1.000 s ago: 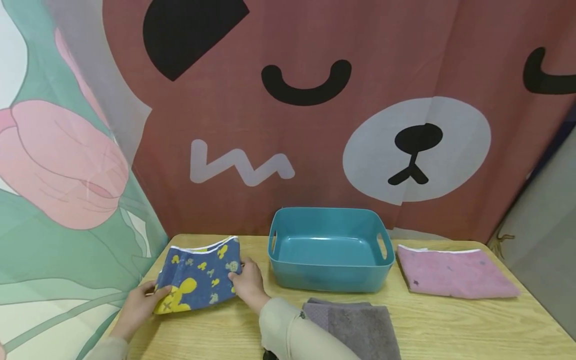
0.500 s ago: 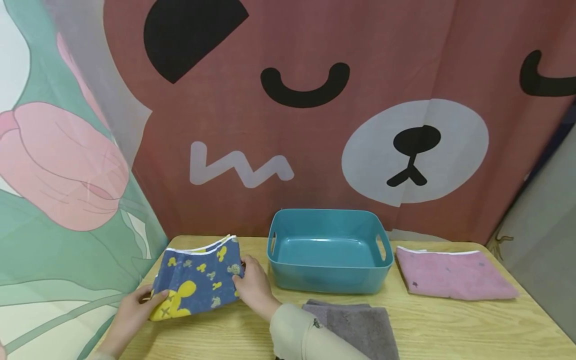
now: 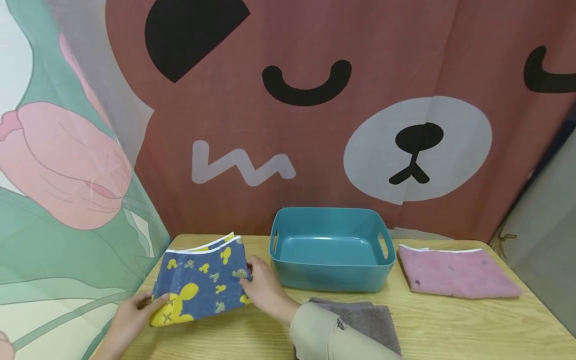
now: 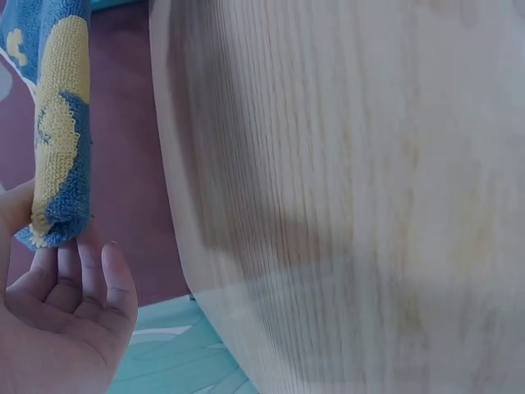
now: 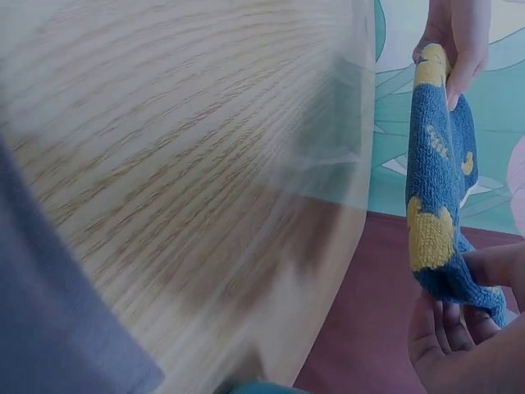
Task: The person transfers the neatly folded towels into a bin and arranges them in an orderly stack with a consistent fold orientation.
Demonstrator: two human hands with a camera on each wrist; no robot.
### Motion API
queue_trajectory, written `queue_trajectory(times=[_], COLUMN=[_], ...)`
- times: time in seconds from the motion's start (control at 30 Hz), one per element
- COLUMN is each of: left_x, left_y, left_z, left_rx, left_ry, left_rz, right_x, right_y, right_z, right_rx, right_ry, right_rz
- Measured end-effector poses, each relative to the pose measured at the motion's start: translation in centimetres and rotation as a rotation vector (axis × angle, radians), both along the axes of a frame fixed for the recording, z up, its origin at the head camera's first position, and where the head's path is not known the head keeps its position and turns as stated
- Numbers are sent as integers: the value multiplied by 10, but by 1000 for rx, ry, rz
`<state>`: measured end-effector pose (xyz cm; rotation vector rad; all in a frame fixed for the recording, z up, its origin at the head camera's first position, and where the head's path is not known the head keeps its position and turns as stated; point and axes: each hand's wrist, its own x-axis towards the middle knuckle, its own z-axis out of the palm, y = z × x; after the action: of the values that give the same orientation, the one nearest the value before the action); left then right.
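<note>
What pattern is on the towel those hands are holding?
The towel is blue with yellow cartoon shapes; the head view shows it best.

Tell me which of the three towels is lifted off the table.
The blue towel with yellow patterns, held up at the left; the grey towel and the pink towel lie on the table.

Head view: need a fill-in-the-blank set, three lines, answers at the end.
1. The left hand and right hand hold the printed cloth, patterned in yellow on ____.
2. The pink cloth lies to the ____ of the bin in this view.
3. With the gray cloth, that makes ____ cloths in view.

Missing words: blue; right; three.
</note>
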<state>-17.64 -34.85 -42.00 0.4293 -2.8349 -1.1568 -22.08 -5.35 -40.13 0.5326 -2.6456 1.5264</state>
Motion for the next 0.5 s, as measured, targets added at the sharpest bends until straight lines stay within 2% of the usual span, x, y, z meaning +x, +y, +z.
queue_trajectory(times=[0.2,0.3,0.5], left_x=[10,15,23], left_y=[6,9,15], left_z=[1,1,4], left_rx=[14,45,84], left_ry=[-6,-35,-61], left_rz=[-9,-15,-14], right_x=[9,14,24], right_y=[15,23,36], right_z=[5,8,12], right_rx=[-81,-111,-131], right_ry=[-52,-67,-84], right_rz=[64,87,122])
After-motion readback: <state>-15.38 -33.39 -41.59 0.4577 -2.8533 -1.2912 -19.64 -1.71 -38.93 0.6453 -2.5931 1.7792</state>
